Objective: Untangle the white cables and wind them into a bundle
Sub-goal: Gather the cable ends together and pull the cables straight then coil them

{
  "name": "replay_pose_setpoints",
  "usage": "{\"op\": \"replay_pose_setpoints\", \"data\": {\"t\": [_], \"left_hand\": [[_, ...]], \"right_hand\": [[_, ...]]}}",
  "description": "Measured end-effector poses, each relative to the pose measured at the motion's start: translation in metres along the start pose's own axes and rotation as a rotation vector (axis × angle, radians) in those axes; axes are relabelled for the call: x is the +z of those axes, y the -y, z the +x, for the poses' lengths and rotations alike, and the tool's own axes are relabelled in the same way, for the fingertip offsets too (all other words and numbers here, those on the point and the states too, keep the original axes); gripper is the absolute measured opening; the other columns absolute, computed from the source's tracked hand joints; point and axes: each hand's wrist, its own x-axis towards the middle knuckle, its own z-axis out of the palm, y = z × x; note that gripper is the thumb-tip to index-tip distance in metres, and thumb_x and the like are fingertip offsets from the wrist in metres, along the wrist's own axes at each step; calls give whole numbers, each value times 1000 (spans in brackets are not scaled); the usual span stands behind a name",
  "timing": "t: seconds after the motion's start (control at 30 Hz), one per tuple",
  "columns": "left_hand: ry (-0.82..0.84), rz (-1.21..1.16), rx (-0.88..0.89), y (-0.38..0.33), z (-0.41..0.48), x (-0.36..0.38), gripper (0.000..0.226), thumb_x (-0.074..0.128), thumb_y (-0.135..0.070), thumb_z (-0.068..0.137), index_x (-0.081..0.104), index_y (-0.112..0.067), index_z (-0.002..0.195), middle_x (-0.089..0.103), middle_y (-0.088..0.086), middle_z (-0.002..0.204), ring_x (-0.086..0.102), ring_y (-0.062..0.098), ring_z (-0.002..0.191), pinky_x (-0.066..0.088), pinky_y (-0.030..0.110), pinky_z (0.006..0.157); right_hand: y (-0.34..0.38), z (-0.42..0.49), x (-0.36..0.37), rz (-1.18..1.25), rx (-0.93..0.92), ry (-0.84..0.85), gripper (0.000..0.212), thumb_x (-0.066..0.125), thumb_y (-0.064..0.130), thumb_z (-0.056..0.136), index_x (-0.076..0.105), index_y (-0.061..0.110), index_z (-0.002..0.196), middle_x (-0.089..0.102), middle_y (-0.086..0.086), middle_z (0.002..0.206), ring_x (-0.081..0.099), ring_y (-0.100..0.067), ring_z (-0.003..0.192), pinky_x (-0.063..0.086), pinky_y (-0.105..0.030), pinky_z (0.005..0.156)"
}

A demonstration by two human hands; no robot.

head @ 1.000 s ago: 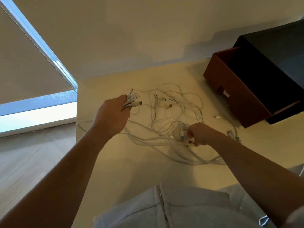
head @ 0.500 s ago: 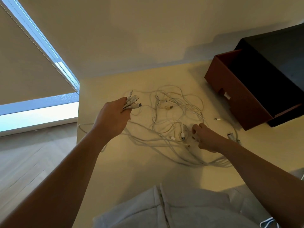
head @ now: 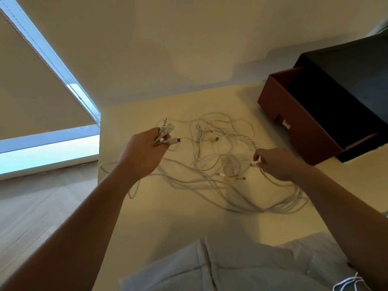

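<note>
Cables point(head: 220, 164) are being sorted on a pale table point(head: 168, 217), where most of the white tangle is lying in loose, overlapping loops between the two forearms. A cluster of plug ends point(head: 167, 133) is being held in the left hand point(head: 144, 152), which is closed around them just above the table's left part, with the plugs fanning out past the knuckles. One more small white plug point(head: 255, 163) is being pinched by the right hand point(head: 275, 162), thumb and forefinger pressed together on it, at the right side of the heap.

The cords are being judged as light, thin and limp (they are sagging and curling wherever they lie), so little force is being called for, yet they are likely to snag where loops cross. The stiff plug ends are being treated as the best places to take hold, since the smooth cord itself may slip through the fingers, and a pull from one end is likely to drag neighbouring loops along.

Room is being offered mainly toward the near edge and the middle of the table, which are bare. The left edge is being crowded: one loop is already hanging over it beside the left wrist. To the right, a brown drawer point(head: 304, 127) is standing open from a dark cabinet point(head: 357, 66), near the right hand, so wide sweeps that way are being limited.
</note>
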Motion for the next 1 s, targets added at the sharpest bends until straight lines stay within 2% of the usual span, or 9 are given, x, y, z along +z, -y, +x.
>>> {"op": "replay_pose_setpoints", "data": {"t": [0.13, 0.2, 0.33, 0.43, 0.57, 0.67, 0.77, 0.9, 1.0], "left_hand": [[12, 1, -18, -8, 1, -4, 21, 59, -30, 91, 52, -30, 71, 56, -6, 69, 47, 9, 61, 36, 21, 55], [53, -53, -51, -12, 3, -6, 14, 59, -20, 89, 54, -31, 81, 55, -5, 70, 48, 11, 61, 36, 23, 54], [186, -391, -118, -15, 5, -11, 17, 54, -13, 92, 58, -29, 89, 44, 2, 71, 38, 16, 61, 29, 28, 56], [226, -564, -122, -19, 4, -14, 21, 44, -12, 100, 60, -23, 93, 38, -3, 67, 33, 7, 52, 25, 22, 50], [218, -698, -79, -26, 1, -19, 23, 40, -17, 103, 60, -15, 92, 41, -7, 60, 35, 2, 45, 29, 17, 45], [216, -780, -44, -32, -4, -20, 28, 38, -25, 104, 57, -12, 88, 39, -10, 52, 32, 4, 44, 29, 16, 43], [218, -880, -36, -40, -7, -19, 30, 36, -28, 104, 53, -12, 86, 36, -10, 51, 30, 5, 44, 29, 16, 42], [222, -1008, -97, -49, -8, -20, 25, 35, -25, 104, 54, -14, 92, 39, -8, 53, 30, 6, 43, 27, 20, 46], [198, -1039, -110, -57, -11, -20, 22, 36, -23, 103, 54, -14, 95, 41, -4, 58, 33, 7, 47, 27, 23, 50]], "right_hand": [[8, -2, -33, -109, -5, 59, 12, 53, 34, 95, 59, 24, 94, 60, 4, 91, 53, -15, 84, 39, -29, 72], [13, -5, -46, -39, -25, 64, 11, 53, 28, 96, 61, 20, 94, 61, 5, 84, 55, -13, 77, 40, -27, 65], [30, -18, -71, 532, -106, -16, 17, 45, 6, 99, 56, 15, 108, 69, -1, 82, 57, -11, 63, 45, -21, 59], [52, -31, -87, 883, -189, -57, 20, 45, 0, 98, 53, 9, 114, 71, -5, 87, 63, -11, 65, 48, -18, 61], [83, -40, -95, 1327, -284, -120, 9, 50, -3, 93, 56, 3, 96, 71, -3, 71, 66, -15, 70, 52, -18, 67], [108, -44, -94, 1444, -298, -140, 11, 52, 11, 93, 57, 10, 84, 63, 0, 64, 51, -26, 74, 46, -27, 73], [136, -45, -93, 1603, -267, -149, 15, 53, 22, 92, 54, 12, 81, 51, 3, 58, 42, -17, 62, 39, -28, 68], [170, -48, -96, 1756, -276, -173, 12, 49, 11, 98, 56, 10, 88, 52, -1, 65, 44, -12, 61, 38, -21, 60], [189, -51, -100, 1778, -312, -222, 14, 48, 2, 96, 59, 9, 90, 57, -1, 71, 53, -8, 62, 45, -20, 64]]}}
